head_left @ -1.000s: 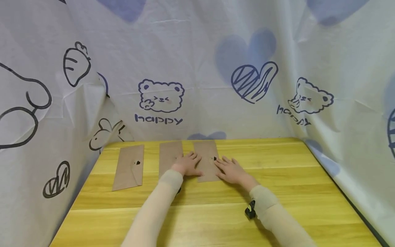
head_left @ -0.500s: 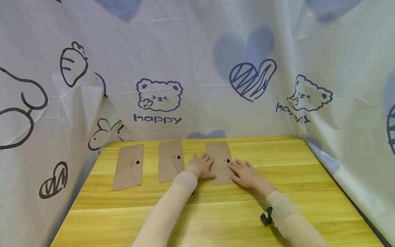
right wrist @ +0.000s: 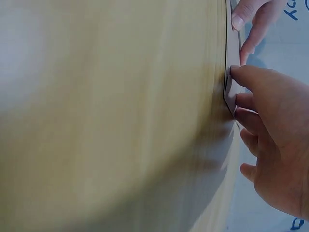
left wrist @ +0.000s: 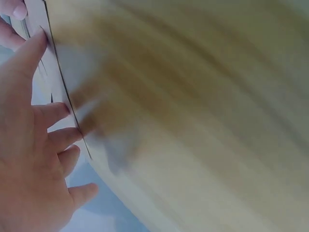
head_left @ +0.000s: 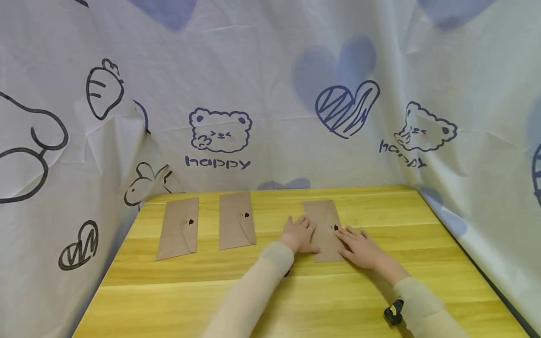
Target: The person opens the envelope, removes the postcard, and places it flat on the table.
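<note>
A brown paper envelope with a black mark by its flap lies flat on the table between both hands. My left hand rests on its left long edge, fingers spread, with the thumb near the lower part. On the opposite edge, my right hand touches the paper close to the black mark, its fingers extended. In the left wrist view the left thumb and fingertips meet the thin envelope. The right wrist view has the right thumb and fingers along the envelope's edge.
Two similar envelopes lie to the left: one at the far left, another nearer the middle. They sit on a yellow wood-grain table. A white printed cloth hangs behind and along the sides. A small black device is on the right wrist.
Both hands have slid the envelope to the right and slightly toward the person, away from the middle envelope, which is now uncovered. The other two envelopes have stayed in place.
</note>
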`<action>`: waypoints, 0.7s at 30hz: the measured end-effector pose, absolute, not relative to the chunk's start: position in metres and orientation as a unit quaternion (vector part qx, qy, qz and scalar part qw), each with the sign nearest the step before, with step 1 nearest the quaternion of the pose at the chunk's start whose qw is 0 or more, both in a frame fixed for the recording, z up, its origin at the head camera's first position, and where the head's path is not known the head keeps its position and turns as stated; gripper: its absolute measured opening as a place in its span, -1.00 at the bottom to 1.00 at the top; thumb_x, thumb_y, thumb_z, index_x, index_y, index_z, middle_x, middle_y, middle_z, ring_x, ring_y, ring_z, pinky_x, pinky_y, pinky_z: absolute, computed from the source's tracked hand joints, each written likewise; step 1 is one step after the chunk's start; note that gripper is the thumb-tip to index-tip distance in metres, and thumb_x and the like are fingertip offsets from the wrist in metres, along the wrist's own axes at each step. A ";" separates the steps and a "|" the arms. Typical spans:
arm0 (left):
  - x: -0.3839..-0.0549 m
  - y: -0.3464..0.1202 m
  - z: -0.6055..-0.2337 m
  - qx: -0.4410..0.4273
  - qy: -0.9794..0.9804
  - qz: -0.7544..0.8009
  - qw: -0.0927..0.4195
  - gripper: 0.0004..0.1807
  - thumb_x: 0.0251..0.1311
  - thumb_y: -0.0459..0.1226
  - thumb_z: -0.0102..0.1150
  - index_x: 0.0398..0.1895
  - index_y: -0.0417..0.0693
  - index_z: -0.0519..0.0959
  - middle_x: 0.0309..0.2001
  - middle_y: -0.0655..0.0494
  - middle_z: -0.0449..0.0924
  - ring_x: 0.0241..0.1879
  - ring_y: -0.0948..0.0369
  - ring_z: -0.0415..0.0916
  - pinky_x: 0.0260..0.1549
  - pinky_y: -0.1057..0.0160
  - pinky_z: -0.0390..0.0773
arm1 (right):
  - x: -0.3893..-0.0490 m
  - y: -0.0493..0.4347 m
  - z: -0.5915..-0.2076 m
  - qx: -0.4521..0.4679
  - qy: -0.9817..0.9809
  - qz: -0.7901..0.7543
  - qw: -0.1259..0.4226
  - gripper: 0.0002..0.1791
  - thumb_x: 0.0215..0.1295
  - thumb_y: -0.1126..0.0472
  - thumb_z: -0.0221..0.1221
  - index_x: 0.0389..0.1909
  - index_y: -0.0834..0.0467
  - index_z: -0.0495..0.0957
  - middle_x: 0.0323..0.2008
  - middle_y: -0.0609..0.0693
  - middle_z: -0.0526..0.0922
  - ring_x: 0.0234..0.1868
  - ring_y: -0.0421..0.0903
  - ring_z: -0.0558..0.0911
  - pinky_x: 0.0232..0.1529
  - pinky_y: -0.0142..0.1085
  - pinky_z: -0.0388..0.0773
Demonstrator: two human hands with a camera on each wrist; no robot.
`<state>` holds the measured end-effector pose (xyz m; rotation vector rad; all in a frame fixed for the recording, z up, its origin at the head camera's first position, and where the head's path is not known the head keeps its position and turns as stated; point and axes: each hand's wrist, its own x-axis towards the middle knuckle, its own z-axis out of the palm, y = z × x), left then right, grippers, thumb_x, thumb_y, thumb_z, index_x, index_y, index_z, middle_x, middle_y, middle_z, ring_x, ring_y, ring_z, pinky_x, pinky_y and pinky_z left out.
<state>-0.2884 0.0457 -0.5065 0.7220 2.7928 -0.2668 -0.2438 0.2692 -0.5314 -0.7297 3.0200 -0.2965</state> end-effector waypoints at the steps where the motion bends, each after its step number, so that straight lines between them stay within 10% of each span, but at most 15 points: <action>1: -0.286 0.051 -0.506 0.248 0.957 -0.094 0.120 -0.03 0.15 0.46 -0.17 0.55 0.24 0.02 0.56 0.19 -0.02 0.56 0.23 -0.14 0.49 -0.08 -0.02 | -0.241 0.273 -0.531 -0.230 0.968 -0.096 0.010 -0.36 0.44 -0.05 0.05 0.41 0.19 0.28 0.41 0.20 0.31 0.46 0.26 0.21 0.34 0.36 0.08; 21: -0.246 0.143 -0.509 0.262 0.952 -0.131 0.089 -0.03 0.04 0.56 -0.24 0.49 0.38 0.12 0.52 0.35 0.05 0.53 0.34 -0.07 0.48 0.07 0.06 | -0.190 0.344 -0.536 -0.144 0.984 -0.107 -0.019 -0.42 0.43 -0.02 0.07 0.33 0.23 0.39 0.34 0.24 0.40 0.38 0.33 0.30 0.26 0.39 0.15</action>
